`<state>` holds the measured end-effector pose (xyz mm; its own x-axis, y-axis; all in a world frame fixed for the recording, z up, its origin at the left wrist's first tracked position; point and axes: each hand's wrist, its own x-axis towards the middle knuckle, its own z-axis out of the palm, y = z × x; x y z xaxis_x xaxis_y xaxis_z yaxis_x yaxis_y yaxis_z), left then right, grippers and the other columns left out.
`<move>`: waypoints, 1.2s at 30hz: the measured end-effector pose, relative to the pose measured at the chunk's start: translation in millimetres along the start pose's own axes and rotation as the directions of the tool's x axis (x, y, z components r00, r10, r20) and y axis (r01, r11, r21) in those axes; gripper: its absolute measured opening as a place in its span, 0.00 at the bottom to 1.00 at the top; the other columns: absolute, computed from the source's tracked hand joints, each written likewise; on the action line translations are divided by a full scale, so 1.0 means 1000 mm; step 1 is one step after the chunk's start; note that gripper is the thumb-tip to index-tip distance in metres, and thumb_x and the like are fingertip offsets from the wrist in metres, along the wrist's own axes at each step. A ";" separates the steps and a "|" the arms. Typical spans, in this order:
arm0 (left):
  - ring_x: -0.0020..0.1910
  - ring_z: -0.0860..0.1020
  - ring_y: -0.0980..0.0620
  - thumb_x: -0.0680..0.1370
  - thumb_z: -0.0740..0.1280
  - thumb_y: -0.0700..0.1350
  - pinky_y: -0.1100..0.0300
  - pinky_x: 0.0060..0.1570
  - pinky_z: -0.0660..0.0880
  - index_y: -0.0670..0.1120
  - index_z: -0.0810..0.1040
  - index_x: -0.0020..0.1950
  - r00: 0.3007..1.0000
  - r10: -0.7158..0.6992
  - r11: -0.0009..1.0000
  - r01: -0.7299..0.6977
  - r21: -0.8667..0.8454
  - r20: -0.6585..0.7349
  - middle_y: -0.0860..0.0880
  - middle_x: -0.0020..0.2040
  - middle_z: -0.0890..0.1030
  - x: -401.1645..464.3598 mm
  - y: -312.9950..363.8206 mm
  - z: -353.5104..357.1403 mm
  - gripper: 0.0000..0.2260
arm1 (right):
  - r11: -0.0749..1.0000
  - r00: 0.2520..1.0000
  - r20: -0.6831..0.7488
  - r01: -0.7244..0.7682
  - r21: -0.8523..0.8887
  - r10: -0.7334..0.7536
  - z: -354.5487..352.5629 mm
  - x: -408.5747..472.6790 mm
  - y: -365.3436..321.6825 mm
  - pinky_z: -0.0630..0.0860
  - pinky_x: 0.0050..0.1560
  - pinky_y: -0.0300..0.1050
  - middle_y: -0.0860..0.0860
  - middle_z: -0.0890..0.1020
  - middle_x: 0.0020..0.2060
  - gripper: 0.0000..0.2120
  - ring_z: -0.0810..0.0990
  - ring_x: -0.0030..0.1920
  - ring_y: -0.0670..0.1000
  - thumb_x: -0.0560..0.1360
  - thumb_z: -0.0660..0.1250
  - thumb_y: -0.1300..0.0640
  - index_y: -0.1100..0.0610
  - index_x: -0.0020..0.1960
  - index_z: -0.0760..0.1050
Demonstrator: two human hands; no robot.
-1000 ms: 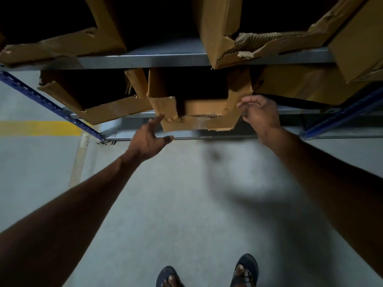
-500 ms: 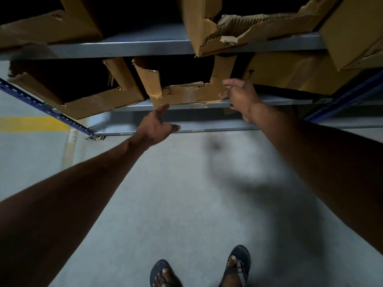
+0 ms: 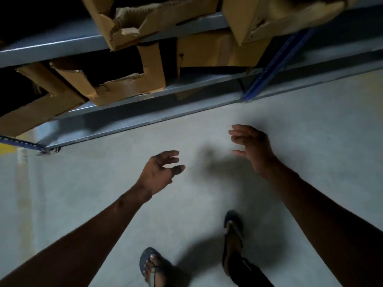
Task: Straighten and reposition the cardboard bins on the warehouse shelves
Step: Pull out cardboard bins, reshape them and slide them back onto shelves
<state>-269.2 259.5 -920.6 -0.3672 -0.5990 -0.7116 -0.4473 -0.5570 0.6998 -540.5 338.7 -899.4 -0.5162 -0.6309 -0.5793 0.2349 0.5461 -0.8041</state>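
Both hands hang over the grey floor [image 3: 290,125], well apart from the rack, holding nothing. Left hand [image 3: 158,170]: fingers loosely spread, thumb out to the side. Right hand [image 3: 251,145]: fingers relaxed, slightly bent, palm facing inward. Neither touches cardboard.

Task's things sit on the shelving. Torn cardboard bin [image 3: 124,88] w/ a ragged cut-out front rests on the lower shelf [image 3: 186,83], its front edge overhanging the shelf lip and skewed relative to it. Left of it, another bin [image 3: 35,112] tilts out past the edge. To the right, behind the blue upright [image 3: 271,63], a plain-sided bin [image 3: 215,50] looks set further back. Upper shelf [image 3: 51,48] carries more ripped bins [image 3: 145,19], one corner poking over the front rail.

Judged step: between bins, picking the next one to square up. To do it well: take a bin w/ both hands on opposite side walls, low down where the board is sound, not by the torn flaps – those prob. tear or fold. Push back evenly so the front runs parallel to the shelf lip, no overhang. Keep pressure light; the board looks soft & creased. Feet in sandals [image 3: 152,264] stand near the rack, so watch for a bin sliding off.
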 end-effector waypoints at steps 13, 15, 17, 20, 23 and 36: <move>0.64 0.83 0.35 0.82 0.63 0.64 0.43 0.67 0.79 0.40 0.75 0.72 0.983 0.183 0.343 -0.095 -0.934 -0.033 0.35 0.65 0.83 0.230 0.078 0.112 0.31 | 0.497 0.983 0.182 -0.153 0.854 -0.009 -0.016 0.224 0.003 0.79 0.64 0.60 0.64 0.81 0.64 0.33 0.81 0.63 0.63 0.83 0.57 0.36 0.63 0.73 0.70; 0.66 0.80 0.32 0.81 0.65 0.65 0.41 0.68 0.78 0.37 0.73 0.73 0.977 0.202 0.275 -0.121 -0.954 -0.066 0.32 0.68 0.79 0.253 0.092 0.119 0.35 | 0.463 0.985 0.173 -0.153 0.873 0.000 -0.009 0.248 -0.011 0.77 0.65 0.62 0.65 0.78 0.67 0.38 0.78 0.67 0.65 0.82 0.57 0.33 0.64 0.76 0.67; 0.71 0.75 0.31 0.80 0.66 0.67 0.40 0.72 0.74 0.36 0.70 0.75 0.967 0.241 0.242 -0.146 -0.959 -0.086 0.30 0.73 0.74 0.271 0.110 0.122 0.38 | 0.456 0.982 0.189 -0.169 0.874 0.002 -0.002 0.266 -0.028 0.73 0.69 0.65 0.65 0.74 0.72 0.42 0.73 0.72 0.65 0.81 0.56 0.30 0.64 0.79 0.61; 0.78 0.67 0.32 0.78 0.65 0.70 0.39 0.77 0.67 0.37 0.62 0.81 0.954 0.273 0.219 -0.187 -0.958 -0.124 0.31 0.79 0.65 0.295 0.132 0.119 0.45 | 0.457 0.976 0.216 -0.182 0.871 -0.022 0.011 0.283 -0.045 0.66 0.75 0.66 0.64 0.66 0.78 0.45 0.66 0.78 0.64 0.79 0.56 0.29 0.61 0.83 0.54; 0.81 0.62 0.32 0.76 0.64 0.73 0.38 0.79 0.63 0.39 0.54 0.85 0.950 0.294 0.196 -0.172 -0.965 -0.109 0.31 0.82 0.60 0.315 0.141 0.123 0.51 | 0.403 0.974 0.221 -0.181 0.897 -0.055 0.018 0.300 -0.057 0.63 0.77 0.64 0.62 0.63 0.80 0.45 0.63 0.80 0.62 0.80 0.57 0.30 0.59 0.84 0.50; 0.81 0.62 0.32 0.76 0.66 0.73 0.39 0.79 0.62 0.37 0.55 0.84 0.939 0.327 0.084 -0.135 -0.987 -0.101 0.32 0.82 0.60 0.296 0.117 0.155 0.52 | 0.383 0.968 0.243 -0.202 0.901 -0.061 0.007 0.265 -0.030 0.64 0.78 0.61 0.64 0.66 0.78 0.45 0.67 0.77 0.64 0.80 0.58 0.30 0.64 0.81 0.58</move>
<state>-556.4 106.0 -1058.7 -0.4092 -0.8032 -0.4330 0.8174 -0.5335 0.2172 -678.9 151.2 -1030.1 -0.3136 -0.7779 -0.5446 0.9368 -0.1598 -0.3113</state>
